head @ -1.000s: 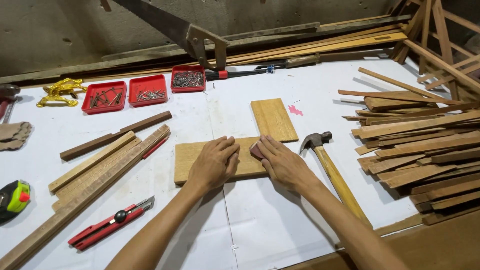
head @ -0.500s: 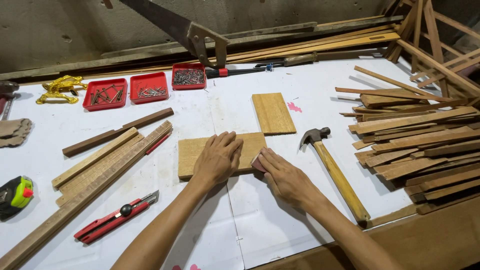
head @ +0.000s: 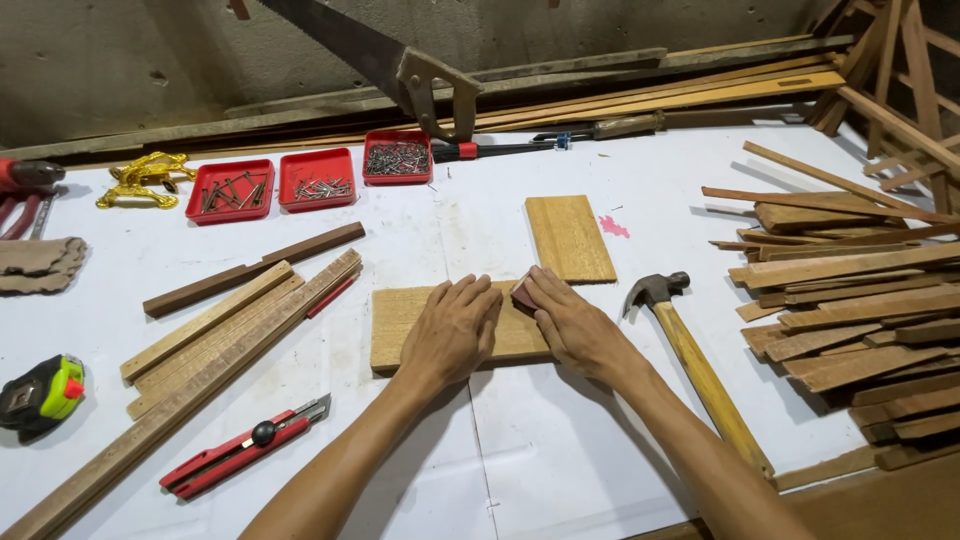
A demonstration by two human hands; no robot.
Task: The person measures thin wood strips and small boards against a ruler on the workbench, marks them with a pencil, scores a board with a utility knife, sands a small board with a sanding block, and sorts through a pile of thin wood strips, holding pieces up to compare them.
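A flat light wooden board (head: 400,325) lies on the white-covered table in front of me. My left hand (head: 452,330) rests palm-down on its middle, fingers straight and close together. My right hand (head: 575,325) lies on the board's right end, its fingers pressing a small reddish-brown piece of sandpaper (head: 523,295) against the wood. The two hands almost touch. A second, smaller board (head: 568,238) lies just beyond them.
A wooden-handled hammer (head: 690,360) lies right of my right hand, with a pile of wood strips (head: 850,300) further right. Wooden slats (head: 220,330), a red utility knife (head: 240,450) and a tape measure (head: 40,395) lie left. Red trays of nails (head: 315,180) and a handsaw (head: 400,70) sit behind.
My right hand slid toward me along the board's right end, then back away to its far edge. My left hand stayed flat on the board.
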